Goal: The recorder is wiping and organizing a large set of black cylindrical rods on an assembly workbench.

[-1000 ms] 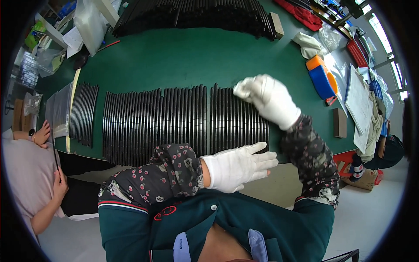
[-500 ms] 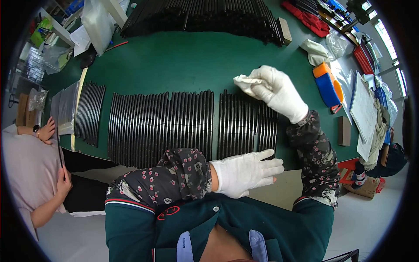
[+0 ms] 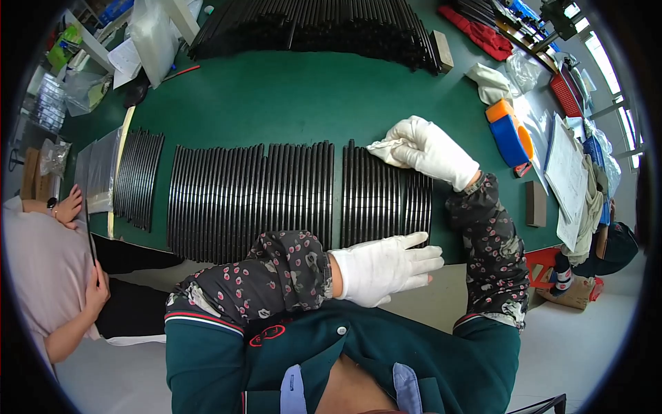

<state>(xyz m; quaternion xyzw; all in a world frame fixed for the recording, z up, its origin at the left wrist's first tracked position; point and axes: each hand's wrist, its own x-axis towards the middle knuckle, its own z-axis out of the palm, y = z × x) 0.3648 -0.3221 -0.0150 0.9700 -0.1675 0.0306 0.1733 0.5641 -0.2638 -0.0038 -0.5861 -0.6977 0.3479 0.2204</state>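
Black rods lie side by side on the green table (image 3: 276, 96), in a wide group (image 3: 252, 200) and a narrower right-hand group (image 3: 371, 196). A slim gap runs between the two. My right hand (image 3: 441, 155), in a white glove, pinches a white cloth (image 3: 386, 150) at the far ends of the right-hand rods. White-gloved too, my left hand (image 3: 383, 269) stretches its fingers flat across the near ends of that same group, along the table edge. It grips nothing. My left hand and sleeve hide some near rod ends.
Shorter rods (image 3: 138, 181) lie at the left beside a pale strip. A large stack of black rods (image 3: 310, 27) fills the far side, with a wooden block (image 3: 443, 52) at its end. An orange-and-blue tape dispenser (image 3: 510, 134) stands right. At the left edge, a person (image 3: 52, 269) holds a thin rod.
My right hand has come down with the cloth, which now meets the far rod ends. The right-hand rods sit closer together. My left hand stays nearly in place.
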